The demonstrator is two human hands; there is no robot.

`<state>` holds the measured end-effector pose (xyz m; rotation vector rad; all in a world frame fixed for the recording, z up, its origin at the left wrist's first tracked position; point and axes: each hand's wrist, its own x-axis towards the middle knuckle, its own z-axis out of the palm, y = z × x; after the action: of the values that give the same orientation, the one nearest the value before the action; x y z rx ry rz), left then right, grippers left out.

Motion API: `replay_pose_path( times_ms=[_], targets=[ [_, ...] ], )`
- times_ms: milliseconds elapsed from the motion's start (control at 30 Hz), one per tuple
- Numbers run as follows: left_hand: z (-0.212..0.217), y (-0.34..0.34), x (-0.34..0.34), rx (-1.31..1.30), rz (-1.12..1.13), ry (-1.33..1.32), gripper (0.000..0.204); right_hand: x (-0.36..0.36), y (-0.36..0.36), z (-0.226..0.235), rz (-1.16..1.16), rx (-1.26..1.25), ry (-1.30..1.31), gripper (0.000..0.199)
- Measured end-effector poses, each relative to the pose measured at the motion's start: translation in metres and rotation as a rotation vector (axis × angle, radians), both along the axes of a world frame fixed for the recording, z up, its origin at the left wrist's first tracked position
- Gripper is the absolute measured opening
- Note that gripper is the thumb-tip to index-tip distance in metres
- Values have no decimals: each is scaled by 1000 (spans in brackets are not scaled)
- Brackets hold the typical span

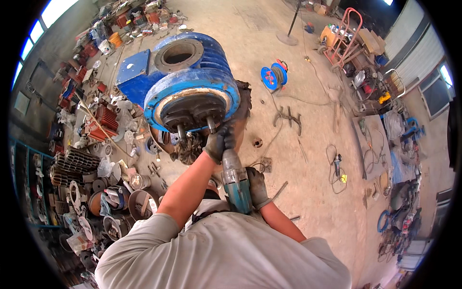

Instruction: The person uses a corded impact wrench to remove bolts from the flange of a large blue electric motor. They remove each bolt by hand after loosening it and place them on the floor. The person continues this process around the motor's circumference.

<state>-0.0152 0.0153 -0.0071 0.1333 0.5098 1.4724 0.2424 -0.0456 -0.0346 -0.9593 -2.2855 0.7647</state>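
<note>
A large teal and grey impact wrench [236, 185] is held in front of my body, its grey nose pointing away toward a big blue machine housing [192, 82]. My left hand [215, 146], in a dark glove, is closed at the tool's nose end, close to the housing's lower edge. At the wrench's right rear side my gloved right hand [257, 187] grips it, its fingers partly hidden. The housing's round face has a dark recessed plate [195, 111] with two metal shafts [211, 124] sticking out toward me. Where the wrench's tip meets the housing is hidden by my left hand.
A blue cable reel [274, 76] and a dark metal puller [288, 118] lie on the floor to the right. Farther right are a corded grinder [338, 164] and a red hand truck [344, 41]. Piled motor parts [103, 123] crowd the left side.
</note>
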Motion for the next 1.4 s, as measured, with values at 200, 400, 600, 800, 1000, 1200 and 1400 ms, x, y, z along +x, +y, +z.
replay_pose_path(
  times_ms=[200,400,600,800,1000,1200,1400],
  targets=[
    [0,-2,3,-113,49,145,34,5,5,-21,56,18,10,60],
    [13,1,13,-217,150,249,36,7,5,-32,53,-131,23,52],
    [21,-4,18,-252,159,452,37,14,-3,-11,36,-37,-23,47],
    [-2,-9,23,-230,112,272,39,24,-14,-47,-8,-42,-9,44],
    [-37,-5,22,-416,35,166,48,27,-23,-48,15,-292,31,40],
    [-56,-3,18,-478,-35,167,49,31,-27,-63,28,-336,19,55],
    [-59,-13,22,-406,-35,459,35,28,-22,-57,-14,-220,-61,36]
  ],
)
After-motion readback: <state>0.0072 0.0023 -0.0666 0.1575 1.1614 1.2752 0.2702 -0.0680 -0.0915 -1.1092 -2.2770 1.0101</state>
